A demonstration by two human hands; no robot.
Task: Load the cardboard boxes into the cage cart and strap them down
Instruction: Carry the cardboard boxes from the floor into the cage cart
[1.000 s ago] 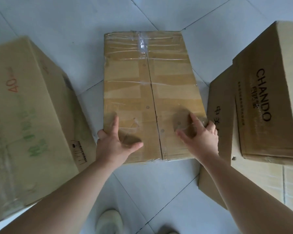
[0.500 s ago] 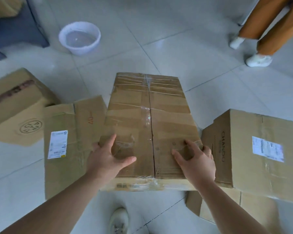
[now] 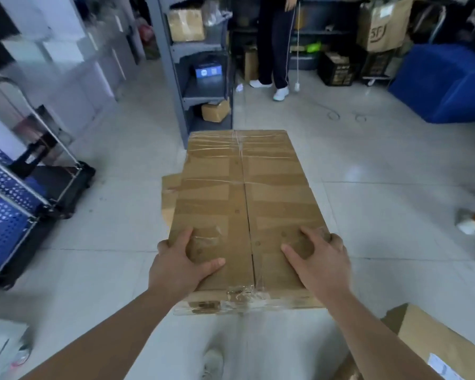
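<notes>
A long taped cardboard box [image 3: 244, 193] is held up off the floor in front of me, its near end at my chest. My left hand [image 3: 180, 263] grips its near left edge, thumb lying across the top. My right hand [image 3: 317, 260] grips the near right edge the same way, fingers wrapped over the side. The cage cart [image 3: 17, 193], with blue perforated panels, metal bars and a black base, stands at the left. Another cardboard box [image 3: 433, 349] lies on the floor at the bottom right.
A grey metal shelf unit [image 3: 192, 64] with small boxes stands straight ahead. A person in dark trousers [image 3: 272, 45] stands behind it. A blue bin [image 3: 444, 83] is at the far right; another person's foot [image 3: 469, 223] is at the right edge. Pale tiled floor lies between.
The box has been lifted off the floor and I have stood up, so the view now looks across the room; both hands keep their hold on the near end.
</notes>
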